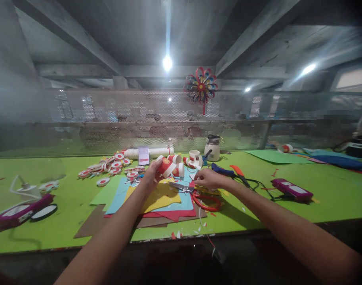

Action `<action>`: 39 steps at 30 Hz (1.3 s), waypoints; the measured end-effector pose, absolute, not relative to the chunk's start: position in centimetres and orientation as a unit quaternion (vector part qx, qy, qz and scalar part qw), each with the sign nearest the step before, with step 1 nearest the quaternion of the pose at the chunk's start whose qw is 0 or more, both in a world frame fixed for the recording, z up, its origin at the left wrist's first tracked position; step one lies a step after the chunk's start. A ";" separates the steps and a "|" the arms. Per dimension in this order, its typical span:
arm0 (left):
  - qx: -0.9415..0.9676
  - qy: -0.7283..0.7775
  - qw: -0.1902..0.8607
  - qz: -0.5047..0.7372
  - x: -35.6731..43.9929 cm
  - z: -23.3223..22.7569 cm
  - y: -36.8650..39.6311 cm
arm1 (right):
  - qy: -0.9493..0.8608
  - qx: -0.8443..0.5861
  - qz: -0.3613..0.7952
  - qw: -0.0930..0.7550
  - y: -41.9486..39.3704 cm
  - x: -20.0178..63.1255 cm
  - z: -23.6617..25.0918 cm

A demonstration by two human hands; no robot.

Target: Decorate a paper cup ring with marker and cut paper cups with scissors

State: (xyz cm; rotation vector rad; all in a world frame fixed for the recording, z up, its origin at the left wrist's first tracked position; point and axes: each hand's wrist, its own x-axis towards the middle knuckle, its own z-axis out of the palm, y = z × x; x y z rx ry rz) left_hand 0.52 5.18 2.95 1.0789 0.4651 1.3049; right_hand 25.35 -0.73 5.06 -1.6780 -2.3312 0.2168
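My left hand (151,174) is wrapped round a red-and-white paper cup (165,167), which is tilted on its side. Two more such cups, one a paper cup (178,170) with its end toward me, lie against it. My right hand (207,178) has its fingers pinched together just right of the cups; what they hold, if anything, is too small to tell. Below that hand rest scissors (206,202) with red handles, their blades pointing left over a yellow sheet (157,200). Blue paper (114,198) and red paper lie under the yellow sheet.
Cut cup rounds (103,181) are heaped at the left, near a phone (144,156) and a white roll (160,151). A jug (212,148), a glue gun (222,170) and a purple device (291,190) stand or lie to the right. Perforated mesh (130,136) closes the table's back.
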 end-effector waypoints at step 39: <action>0.275 0.258 0.589 0.714 -2.4 3.8 7.2 | -0.848 -0.509 0.070 0.129 0.4 23.3 6.1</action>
